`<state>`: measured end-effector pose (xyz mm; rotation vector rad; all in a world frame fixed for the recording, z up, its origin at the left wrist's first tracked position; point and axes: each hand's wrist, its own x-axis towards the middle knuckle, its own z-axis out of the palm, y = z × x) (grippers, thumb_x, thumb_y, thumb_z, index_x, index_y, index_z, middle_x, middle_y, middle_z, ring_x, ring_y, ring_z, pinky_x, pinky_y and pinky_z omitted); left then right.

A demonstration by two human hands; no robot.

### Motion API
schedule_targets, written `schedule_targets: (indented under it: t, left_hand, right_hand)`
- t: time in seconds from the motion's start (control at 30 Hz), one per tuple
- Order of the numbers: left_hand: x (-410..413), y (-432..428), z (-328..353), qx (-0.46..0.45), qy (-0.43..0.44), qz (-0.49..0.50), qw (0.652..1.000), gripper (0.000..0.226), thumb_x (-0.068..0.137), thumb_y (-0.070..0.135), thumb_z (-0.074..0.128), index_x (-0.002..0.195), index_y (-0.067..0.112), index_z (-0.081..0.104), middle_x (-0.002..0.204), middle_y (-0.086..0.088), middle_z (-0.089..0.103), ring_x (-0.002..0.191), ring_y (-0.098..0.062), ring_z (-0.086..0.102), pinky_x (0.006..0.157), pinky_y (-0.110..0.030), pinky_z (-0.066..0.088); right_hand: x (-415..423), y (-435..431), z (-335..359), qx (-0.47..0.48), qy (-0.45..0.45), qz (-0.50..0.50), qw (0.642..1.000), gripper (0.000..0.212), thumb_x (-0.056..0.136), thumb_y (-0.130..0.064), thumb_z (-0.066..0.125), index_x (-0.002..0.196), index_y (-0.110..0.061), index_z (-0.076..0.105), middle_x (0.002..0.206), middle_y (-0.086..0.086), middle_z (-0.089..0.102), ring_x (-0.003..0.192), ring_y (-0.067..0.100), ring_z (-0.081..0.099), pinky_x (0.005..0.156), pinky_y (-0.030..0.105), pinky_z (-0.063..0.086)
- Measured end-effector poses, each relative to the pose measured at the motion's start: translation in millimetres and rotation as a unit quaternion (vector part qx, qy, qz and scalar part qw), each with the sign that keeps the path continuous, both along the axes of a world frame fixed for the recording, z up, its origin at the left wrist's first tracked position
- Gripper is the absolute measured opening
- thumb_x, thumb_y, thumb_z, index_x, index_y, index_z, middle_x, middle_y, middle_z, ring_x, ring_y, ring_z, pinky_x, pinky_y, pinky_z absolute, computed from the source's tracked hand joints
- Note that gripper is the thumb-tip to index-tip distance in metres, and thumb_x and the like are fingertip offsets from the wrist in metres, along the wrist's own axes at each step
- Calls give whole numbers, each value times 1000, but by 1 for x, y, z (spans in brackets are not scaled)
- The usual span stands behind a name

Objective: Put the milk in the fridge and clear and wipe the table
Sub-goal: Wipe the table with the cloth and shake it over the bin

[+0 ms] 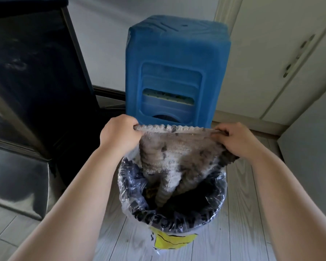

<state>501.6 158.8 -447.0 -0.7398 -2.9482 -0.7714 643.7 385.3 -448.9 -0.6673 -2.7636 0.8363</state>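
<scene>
A grey, stained cleaning cloth [179, 153] hangs stretched between both hands over a waste bin. My left hand [118, 134] grips the cloth's top left corner. My right hand [237, 138] grips its top right corner. The cloth's lower folds dangle down into the bin [222, 206], which is lined with a clear plastic bag [128, 187] bearing black print and a yellow patch. Some dark debris shows inside the bin beneath the cloth. No milk or table is in view.
A blue plastic stool [179, 59] stands right behind the bin. A tall dark cabinet or appliance [30, 87] fills the left side. White cupboard doors [282, 59] line the right. The floor [239, 240] is pale wood-look boards.
</scene>
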Motion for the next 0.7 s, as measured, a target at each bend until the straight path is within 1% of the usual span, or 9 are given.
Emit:
schedule_targets:
  t: [0.1,0.17,0.33,0.37,0.4,0.43,0.47,0.53,0.7]
  left_hand:
    - [-5,2,0,117,-84,57,988,19,81,22,63,74,5,62,69,-5,60,72,-25,57,64,-32,42]
    - [-3,6,2,288,-215,88,929,14,84,19,63,72,11,63,69,-4,61,68,-23,57,64,-30,43]
    - [9,15,25,533,-318,55,782,15,91,11,54,81,13,65,74,-3,70,74,-22,67,77,-37,54]
    - [9,14,27,538,-283,41,793,15,91,13,54,82,14,65,74,-1,70,75,-19,68,75,-35,54]
    - [7,11,27,467,-199,15,861,15,91,18,55,80,16,65,69,4,69,72,-14,66,71,-31,53]
    - [7,9,22,320,-99,-17,942,16,90,24,56,79,17,65,65,6,65,71,-12,64,67,-29,49]
    - [9,8,13,169,-30,-36,985,15,88,29,57,80,18,64,67,5,61,75,-16,63,66,-31,46]
    - [14,8,-2,65,-25,-42,997,16,84,28,59,80,12,60,75,-3,60,80,-27,61,67,-35,45]
    - [7,9,7,324,-237,33,915,39,67,29,69,91,-1,67,77,-9,61,73,-21,58,67,-31,41]
  right_hand:
    - [1,3,-3,35,-29,-25,999,18,90,-14,55,75,-22,61,64,-11,51,63,9,48,54,19,34]
    - [-3,3,-3,47,-18,-54,997,21,93,-14,49,74,-19,56,67,-7,50,70,15,47,55,25,32]
    - [-10,-5,25,-111,275,-134,946,21,92,-10,48,78,-23,56,69,-8,56,64,4,51,57,21,40]
    - [-10,-8,27,-131,315,-131,931,23,92,-10,48,76,-24,56,68,-8,57,61,0,52,56,19,40]
    - [-10,-13,29,-117,303,-122,938,23,93,-10,48,75,-23,56,69,-5,59,60,-1,53,54,18,39]
    - [-12,-17,23,-36,226,-102,968,20,92,-10,48,78,-20,58,74,1,63,67,3,58,55,22,37]
    - [-12,-21,14,35,127,-81,988,16,92,-10,47,85,-17,61,83,9,66,79,14,62,60,27,37]
    - [-11,-22,-4,97,43,-63,992,20,92,-12,47,104,-10,63,102,14,67,97,28,60,67,28,35]
    - [-15,-18,1,28,95,-77,992,22,93,-13,48,110,-10,62,100,8,63,87,16,48,64,20,26]
